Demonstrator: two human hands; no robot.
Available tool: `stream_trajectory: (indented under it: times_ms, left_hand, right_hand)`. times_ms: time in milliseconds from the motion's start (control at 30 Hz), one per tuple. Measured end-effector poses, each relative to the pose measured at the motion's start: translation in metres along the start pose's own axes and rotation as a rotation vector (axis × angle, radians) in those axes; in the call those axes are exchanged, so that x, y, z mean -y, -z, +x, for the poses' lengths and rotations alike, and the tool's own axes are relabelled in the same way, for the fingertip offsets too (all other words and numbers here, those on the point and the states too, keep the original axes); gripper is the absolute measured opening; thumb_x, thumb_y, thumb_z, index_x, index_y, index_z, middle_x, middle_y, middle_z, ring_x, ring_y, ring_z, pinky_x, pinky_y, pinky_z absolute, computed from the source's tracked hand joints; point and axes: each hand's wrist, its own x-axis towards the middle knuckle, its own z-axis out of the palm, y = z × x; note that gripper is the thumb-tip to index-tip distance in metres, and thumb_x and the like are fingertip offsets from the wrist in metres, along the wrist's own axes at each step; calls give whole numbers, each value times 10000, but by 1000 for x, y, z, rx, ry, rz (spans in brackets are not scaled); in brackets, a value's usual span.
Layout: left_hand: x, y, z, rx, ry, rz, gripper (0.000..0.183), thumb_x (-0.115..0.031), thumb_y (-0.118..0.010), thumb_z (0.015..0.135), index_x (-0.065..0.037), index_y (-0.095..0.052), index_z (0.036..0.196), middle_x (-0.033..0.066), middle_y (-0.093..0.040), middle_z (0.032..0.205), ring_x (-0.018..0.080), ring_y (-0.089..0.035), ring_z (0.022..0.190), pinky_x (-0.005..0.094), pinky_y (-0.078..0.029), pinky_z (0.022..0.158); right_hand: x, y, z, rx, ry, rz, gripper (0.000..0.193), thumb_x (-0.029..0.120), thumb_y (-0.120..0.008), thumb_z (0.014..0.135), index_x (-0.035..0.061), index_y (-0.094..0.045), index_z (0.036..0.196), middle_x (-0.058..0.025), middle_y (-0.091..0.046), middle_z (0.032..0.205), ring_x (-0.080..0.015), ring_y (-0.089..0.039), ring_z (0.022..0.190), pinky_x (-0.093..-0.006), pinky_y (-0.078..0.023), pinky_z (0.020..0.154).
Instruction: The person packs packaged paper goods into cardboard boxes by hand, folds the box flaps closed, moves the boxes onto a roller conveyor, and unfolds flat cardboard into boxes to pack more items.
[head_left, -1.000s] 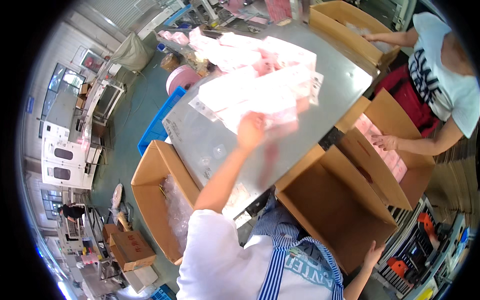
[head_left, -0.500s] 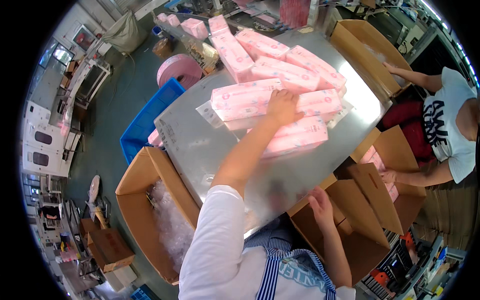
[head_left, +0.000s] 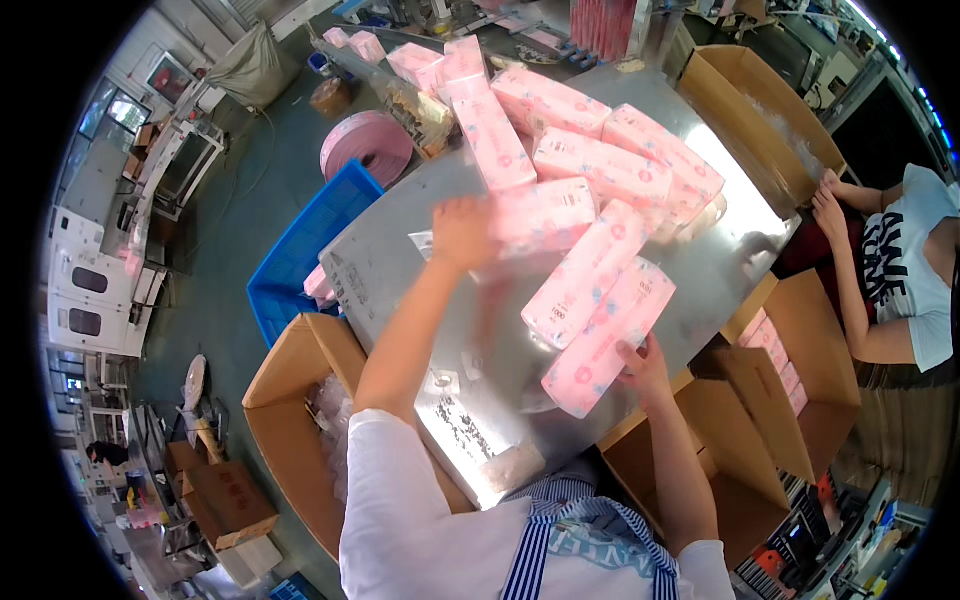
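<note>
Several long pink tissue packs with a printed floral wrap lie in a loose pile on the metal table. My right hand (head_left: 648,372) grips the lower right side of the nearest pack (head_left: 610,338), thumb on top. Alongside it, touching, a second pack (head_left: 587,275) lies slanted the same way. My left hand (head_left: 463,234), smeared by motion, is at the left end of another pack (head_left: 545,215); its fingers cannot be made out. Farther back, more packs (head_left: 603,165) overlap one another.
The metal table (head_left: 400,290) is bordered by a blue crate (head_left: 310,240), a carton with clear plastic (head_left: 290,400) and an open carton (head_left: 720,490). At right, a co-worker (head_left: 890,260) stands by cartons, one holding pink packs (head_left: 775,355). A pink roll (head_left: 345,150) is at far left.
My left hand has moved left from atop the packs. My right hand has come up from the carton to a pack. Two near packs have turned to a slant. The co-worker's hands have shifted.
</note>
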Motion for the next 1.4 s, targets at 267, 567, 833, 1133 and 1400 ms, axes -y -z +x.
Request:
stream_trajectory:
  times_ms: [267,567,833,1133,1400]
  left_hand:
    - [-55,-6,34,66,133,-289,638,-474,-643,711,-76,-500,1189,197,-488,1196,306,-491,1092,469,-431,747]
    - [-15,-23,87,129,445,-375,954,-465,-661,688,-111,-178,1430,281,-285,1386,437,-371,1225,447,-358,990]
    - [-1,-14,-47,343,173,-826,903,-286,-695,714,-36,-183,1414,207,-477,1265,290,-537,1074,350,-435,907]
    - [-28,-48,-55,552,-97,-1431,741,-268,-668,794,-32,-282,1381,152,-555,1158,217,-565,1011,340,-454,858]
    - [-40,-35,80,-420,408,-581,323,-311,-677,738,-95,-618,971,76,-590,994,294,-534,992,398,-440,779]
  right_hand:
    - [-11,32,41,-264,179,-115,515,313,-653,829,-2,-446,1180,-90,-580,960,-160,-580,797,-302,-478,671]
    - [10,46,71,-330,370,-306,231,227,-590,880,23,-507,808,-10,-514,682,-88,-488,554,-236,-420,481]
    - [14,65,66,-426,522,-340,352,271,-592,875,13,-476,1085,-53,-557,884,-121,-532,745,-265,-459,628]
    - [-14,94,12,-259,263,110,556,349,-563,889,25,-367,1297,-115,-539,1169,-178,-546,1038,-315,-471,842]
    - [-24,89,-5,-381,225,22,566,331,-561,898,-30,-363,1287,-122,-514,1189,-198,-510,1049,-312,-415,897]
